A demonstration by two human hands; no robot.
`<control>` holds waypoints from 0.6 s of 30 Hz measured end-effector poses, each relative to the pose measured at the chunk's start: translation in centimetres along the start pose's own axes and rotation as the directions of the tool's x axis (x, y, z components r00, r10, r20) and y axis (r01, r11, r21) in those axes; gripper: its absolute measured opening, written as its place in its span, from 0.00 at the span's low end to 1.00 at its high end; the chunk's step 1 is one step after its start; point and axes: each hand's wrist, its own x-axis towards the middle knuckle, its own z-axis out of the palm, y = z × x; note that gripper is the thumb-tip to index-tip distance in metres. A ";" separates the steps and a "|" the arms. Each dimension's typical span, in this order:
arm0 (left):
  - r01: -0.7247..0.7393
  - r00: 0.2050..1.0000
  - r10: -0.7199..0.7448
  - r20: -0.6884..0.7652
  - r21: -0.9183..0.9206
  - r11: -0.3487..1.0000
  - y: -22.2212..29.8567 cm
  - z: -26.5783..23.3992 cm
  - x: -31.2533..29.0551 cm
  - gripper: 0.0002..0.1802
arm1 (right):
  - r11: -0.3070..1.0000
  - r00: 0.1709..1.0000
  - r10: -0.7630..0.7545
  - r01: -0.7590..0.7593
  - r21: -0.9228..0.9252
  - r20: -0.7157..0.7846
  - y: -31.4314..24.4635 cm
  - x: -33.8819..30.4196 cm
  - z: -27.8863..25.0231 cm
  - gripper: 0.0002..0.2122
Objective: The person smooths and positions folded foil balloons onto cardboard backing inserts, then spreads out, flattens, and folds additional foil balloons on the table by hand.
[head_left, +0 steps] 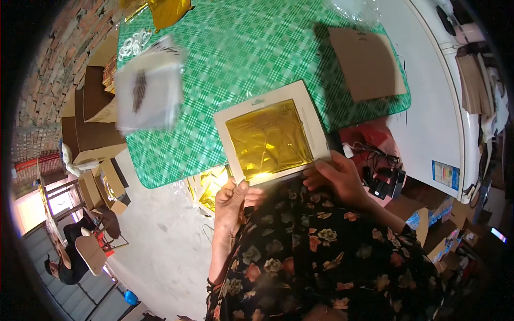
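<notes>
Between my two hands is a flat beige cardboard package [220,120] with a hanging slot at its top and a shiny gold foil sheet [267,136] on its face. My left hand [231,197] grips the lower left corner, thumb on the front. At the lower right corner my right hand [336,174] holds the edge, thumb on top and fingers underneath. The package is tilted slightly over the table's near edge. Left of it lies a stack of clear plastic sleeves [155,96], partly blurred. A plain beige cardboard sheet [368,64] rests at the table's right corner.
A green checked cloth covers the table [225,48]. White rings [134,44] and gold foil [167,12] lie at the far left. More gold packages [211,187] are below the near edge. Open cartons [99,125] stand left; black cables [383,168] lie right. A person [72,257] sits at lower left.
</notes>
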 end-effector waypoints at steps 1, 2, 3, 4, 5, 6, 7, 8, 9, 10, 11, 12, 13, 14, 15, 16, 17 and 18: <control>-0.004 1.000 0.004 0.003 0.001 1.000 0.0 0.0 0.2 0.13 | 0.999 0.999 0.033 -0.033 0.021 -0.010 0.0 0.2 -0.1 0.12; 0.008 1.000 -0.008 -0.006 -0.020 1.000 -0.2 -0.1 0.3 0.14 | 0.999 1.000 0.029 -0.029 0.019 -0.008 0.1 0.4 -0.1 0.12; 0.021 1.000 -0.022 -0.015 -0.042 0.999 -0.2 -0.2 0.5 0.14 | 0.999 1.000 0.027 -0.026 0.023 -0.007 0.2 0.5 -0.2 0.11; 0.017 1.000 -0.017 -0.014 -0.042 0.999 -0.1 -0.1 0.5 0.14 | 0.999 1.000 0.024 -0.024 0.027 -0.006 0.3 0.6 -0.3 0.11; 0.027 0.999 -0.030 -0.040 -0.074 0.997 0.0 0.1 0.6 0.15 | 0.999 1.000 0.021 -0.021 0.025 -0.003 0.3 0.7 -0.2 0.11; 0.037 0.997 -0.044 -0.065 -0.108 0.993 0.0 0.3 0.6 0.15 | 1.000 1.000 -0.002 0.001 -0.015 -0.009 0.4 0.8 -0.2 0.10; 0.035 0.997 -0.042 -0.064 -0.109 0.993 0.0 0.6 0.7 0.15 | 0.998 1.000 -0.024 0.023 -0.056 -0.014 0.5 1.0 -0.1 0.10; -0.002 0.998 -0.001 -0.057 -0.051 0.999 0.0 0.9 0.8 0.15 | 0.998 1.000 -0.025 0.024 -0.056 -0.015 1.1 1.2 -0.4 0.10; -0.039 0.998 0.039 -0.047 0.008 0.999 0.1 1.1 0.9 0.15 | 0.985 0.990 -0.142 0.141 -0.103 -0.001 1.9 1.6 -0.8 0.11; -0.039 0.998 0.039 -0.046 0.008 0.999 0.0 1.0 1.1 0.15 | 0.956 0.967 -0.255 0.255 -0.147 0.017 2.4 1.8 -1.0 0.14; -0.026 0.999 0.027 -0.033 0.011 1.000 -0.2 0.7 1.3 0.15 | 0.956 0.967 -0.254 0.253 -0.148 0.016 2.4 1.7 -0.9 0.14; -0.013 1.000 0.014 -0.019 0.015 1.000 -0.3 0.6 1.4 0.15 | 0.932 0.954 -0.298 0.288 -0.221 -0.015 2.4 1.5 -0.6 0.18; -0.012 1.000 0.012 -0.019 0.015 1.000 -0.3 0.6 1.4 0.15 | 0.902 0.938 -0.344 0.317 -0.294 -0.043 2.3 1.4 -0.3 0.22; -0.007 1.000 0.007 -0.006 -0.011 1.000 -0.2 0.7 1.4 0.15 | 0.902 0.939 -0.342 0.315 -0.294 -0.045 2.1 1.4 0.0 0.22; -0.002 1.000 0.002 0.007 -0.036 0.999 -0.1 0.7 1.4 0.15 | 0.849 0.906 -0.416 0.357 -0.390 -0.076 1.7 1.4 0.4 0.23; 0.000 1.000 0.000 0.008 -0.036 0.999 -0.1 0.8 1.3 0.15 | 0.785 0.867 -0.489 0.388 -0.483 -0.099 1.4 1.5 0.7 0.25; 0.001 1.000 0.000 0.018 -0.063 0.998 0.0 0.9 1.3 0.15 | 0.785 0.866 -0.489 0.386 -0.484 -0.102 1.2 1.5 0.9 0.25; 0.003 1.000 0.000 0.028 -0.090 0.996 0.0 1.0 1.3 0.15 | 0.772 0.864 -0.487 0.358 -0.525 -0.126 0.9 1.6 0.9 0.26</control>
